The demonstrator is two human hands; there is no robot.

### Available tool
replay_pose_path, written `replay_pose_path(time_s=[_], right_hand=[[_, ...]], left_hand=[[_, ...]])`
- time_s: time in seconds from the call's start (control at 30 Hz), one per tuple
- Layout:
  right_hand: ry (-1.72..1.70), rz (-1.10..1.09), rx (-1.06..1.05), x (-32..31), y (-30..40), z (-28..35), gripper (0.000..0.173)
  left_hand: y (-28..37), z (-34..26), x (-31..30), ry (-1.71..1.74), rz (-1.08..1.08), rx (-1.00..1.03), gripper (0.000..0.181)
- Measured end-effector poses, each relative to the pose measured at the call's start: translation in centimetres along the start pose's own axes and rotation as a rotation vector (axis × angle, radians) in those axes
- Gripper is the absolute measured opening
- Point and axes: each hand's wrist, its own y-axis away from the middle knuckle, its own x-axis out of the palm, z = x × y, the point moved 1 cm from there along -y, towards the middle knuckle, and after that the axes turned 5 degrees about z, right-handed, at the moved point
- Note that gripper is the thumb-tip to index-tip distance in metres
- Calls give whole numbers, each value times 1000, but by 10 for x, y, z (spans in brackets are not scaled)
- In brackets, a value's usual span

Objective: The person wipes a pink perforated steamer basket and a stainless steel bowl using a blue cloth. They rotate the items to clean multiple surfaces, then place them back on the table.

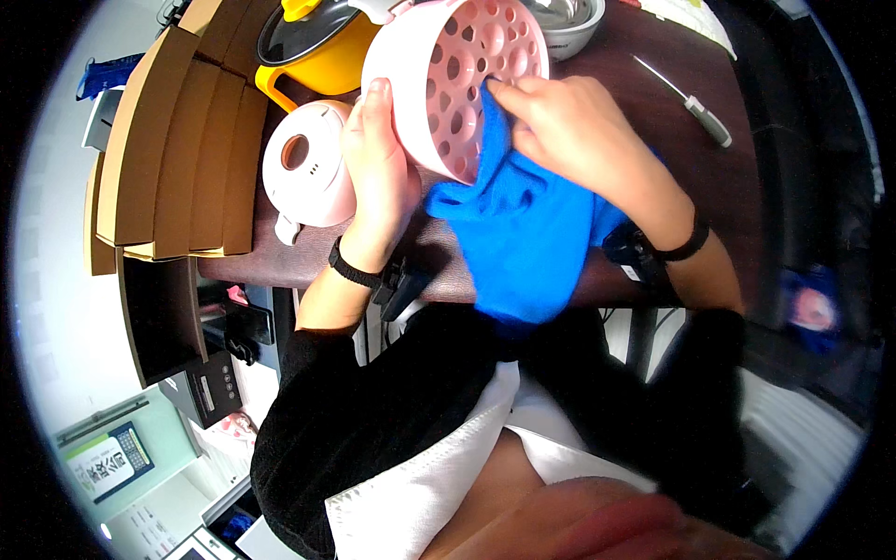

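My left hand [378, 147] grips the side of a pink plastic steamer basket [409, 91], which is tilted so that its perforated face looks to the right. In my right hand [560, 119] is a blue cloth [532, 231]; the fingertips press a bunched corner of it against the holes. The rest of the cloth drapes down over the table's front edge. Just left of my left hand lies a round pink lid [315, 175] with an opening in its top and a small tab. The basket's far side is out of sight.
A yellow pot [329, 63] with a dark glass lid stands behind the pink lid. Cardboard boxes [175, 147] are stacked along the left. A metal bowl [570, 31] sits at the back, and a screwdriver [700, 115] lies on the dark table [707, 210] at right.
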Motion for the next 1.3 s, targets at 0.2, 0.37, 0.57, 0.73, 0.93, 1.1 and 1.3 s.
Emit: replay_pose_path(time_s=[0.2, 0.37, 0.57, 0.73, 0.93, 1.1, 1.3], right_hand=[[-173, 29, -57, -14, 6, -11, 35], [-156, -57, -1, -40, 9, -9, 37], [-40, -251, 19, -28, -1, -15, 36], [29, -152, 2, -13, -2, -18, 38], [-822, 92, 242, -9, -7, -12, 39], [-1980, -42, 767, -27, -10, 13, 11], [-1060, 280, 169, -38, 0, -18, 36]], left_hand=[[-1, 2, -5, -15, -9, -14, 34], [-6, 1, -9, 28, -38, -23, 33], [-3, 3, -5, 46, 4, -107, 35], [0, 1, -1, 2, 17, -137, 36], [1, 4, -1, -38, 27, -107, 36], [6, -3, -1, -94, 61, -67, 39], [10, -17, 4, -311, 66, 19, 41]])
